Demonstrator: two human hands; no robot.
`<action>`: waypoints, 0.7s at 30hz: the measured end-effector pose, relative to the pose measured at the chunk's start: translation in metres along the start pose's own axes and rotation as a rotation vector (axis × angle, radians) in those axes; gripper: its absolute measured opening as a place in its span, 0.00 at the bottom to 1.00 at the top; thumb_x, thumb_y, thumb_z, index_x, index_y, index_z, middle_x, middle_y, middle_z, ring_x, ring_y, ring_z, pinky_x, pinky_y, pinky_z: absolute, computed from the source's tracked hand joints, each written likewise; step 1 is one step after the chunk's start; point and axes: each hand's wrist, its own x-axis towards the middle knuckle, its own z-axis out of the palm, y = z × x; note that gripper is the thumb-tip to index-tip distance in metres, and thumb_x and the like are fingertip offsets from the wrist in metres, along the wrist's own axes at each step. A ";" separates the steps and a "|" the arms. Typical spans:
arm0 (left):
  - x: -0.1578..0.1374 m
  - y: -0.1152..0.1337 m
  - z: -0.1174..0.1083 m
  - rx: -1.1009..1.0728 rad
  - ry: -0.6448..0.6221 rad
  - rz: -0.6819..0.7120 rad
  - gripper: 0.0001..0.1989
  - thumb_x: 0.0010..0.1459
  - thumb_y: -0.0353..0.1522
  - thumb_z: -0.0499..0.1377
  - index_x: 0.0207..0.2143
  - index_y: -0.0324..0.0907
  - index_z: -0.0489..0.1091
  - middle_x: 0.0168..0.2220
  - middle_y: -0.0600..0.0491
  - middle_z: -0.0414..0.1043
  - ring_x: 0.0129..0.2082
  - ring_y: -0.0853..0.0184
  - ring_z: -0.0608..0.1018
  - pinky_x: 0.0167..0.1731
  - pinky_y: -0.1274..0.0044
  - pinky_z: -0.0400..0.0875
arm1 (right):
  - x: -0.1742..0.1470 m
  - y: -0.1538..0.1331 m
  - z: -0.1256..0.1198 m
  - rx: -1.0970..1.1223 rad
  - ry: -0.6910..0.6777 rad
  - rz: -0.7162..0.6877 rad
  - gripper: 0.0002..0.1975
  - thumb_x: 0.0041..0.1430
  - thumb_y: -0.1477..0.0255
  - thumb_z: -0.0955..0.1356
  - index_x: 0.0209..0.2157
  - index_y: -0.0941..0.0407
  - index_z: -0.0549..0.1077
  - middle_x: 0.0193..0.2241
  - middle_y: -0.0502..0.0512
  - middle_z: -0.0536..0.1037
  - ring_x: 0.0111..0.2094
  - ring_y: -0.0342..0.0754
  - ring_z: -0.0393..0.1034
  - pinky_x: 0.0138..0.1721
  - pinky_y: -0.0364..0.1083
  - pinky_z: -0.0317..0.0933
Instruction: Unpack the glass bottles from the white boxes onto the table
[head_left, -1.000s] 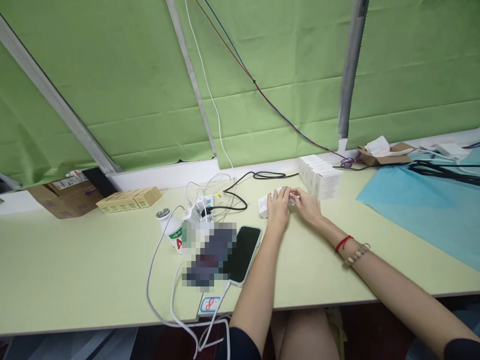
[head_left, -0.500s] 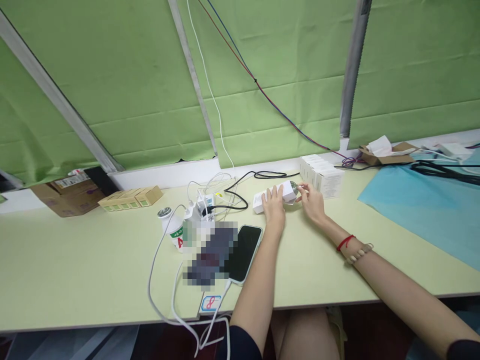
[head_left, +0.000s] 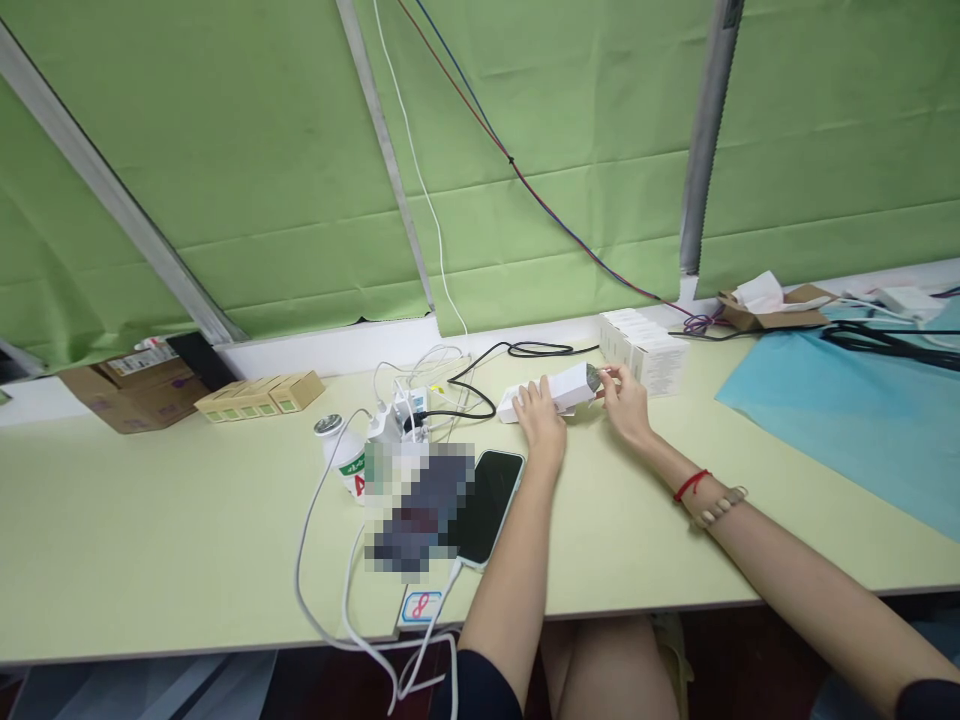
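Note:
A long white cardboard box (head_left: 568,388) lies at a slant on the table, its right end showing a dark greenish patch. My left hand (head_left: 541,418) rests over the box's left part, fingers bent around it. At the right end, my right hand (head_left: 624,402) pinches with thumb and fingers beside the greenish patch; what exactly sits between the fingertips is too small to make out. Just behind my right hand stands a row of similar white boxes (head_left: 646,350). Near my left forearm lies a phone (head_left: 484,510) with a dark screen.
Left of the phone are a blurred-out patch, a white bottle (head_left: 343,460) and a power strip (head_left: 401,420) with white and black cables. Small tan boxes (head_left: 262,395) and a brown carton (head_left: 135,390) stand farther left. A blue sheet (head_left: 847,400) covers the table's right side.
The white box's right end has shifted slightly right and turned, with the greenish patch now closer to my right fingers. My left hand has slid a little left; my right hand barely moved.

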 end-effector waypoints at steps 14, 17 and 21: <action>-0.003 0.018 -0.007 -0.069 0.086 0.292 0.27 0.57 0.28 0.52 0.60 0.46 0.58 0.57 0.49 0.64 0.59 0.59 0.63 0.60 0.65 0.55 | -0.005 -0.004 0.001 -0.205 0.030 -0.006 0.26 0.61 0.52 0.55 0.40 0.56 0.71 0.38 0.61 0.78 0.37 0.53 0.71 0.36 0.48 0.59; -0.002 0.017 -0.006 -0.064 0.089 0.285 0.27 0.57 0.27 0.52 0.60 0.45 0.58 0.57 0.50 0.64 0.60 0.59 0.63 0.61 0.64 0.52 | -0.005 -0.004 0.001 -0.195 0.041 -0.018 0.25 0.61 0.53 0.55 0.41 0.57 0.71 0.36 0.61 0.78 0.35 0.53 0.71 0.35 0.48 0.59; -0.002 0.016 -0.005 -0.065 0.102 0.258 0.26 0.57 0.27 0.53 0.59 0.45 0.59 0.56 0.50 0.65 0.60 0.59 0.62 0.61 0.63 0.52 | -0.004 -0.006 0.001 -0.191 0.032 -0.015 0.23 0.61 0.54 0.56 0.40 0.56 0.71 0.35 0.59 0.78 0.32 0.51 0.71 0.35 0.48 0.59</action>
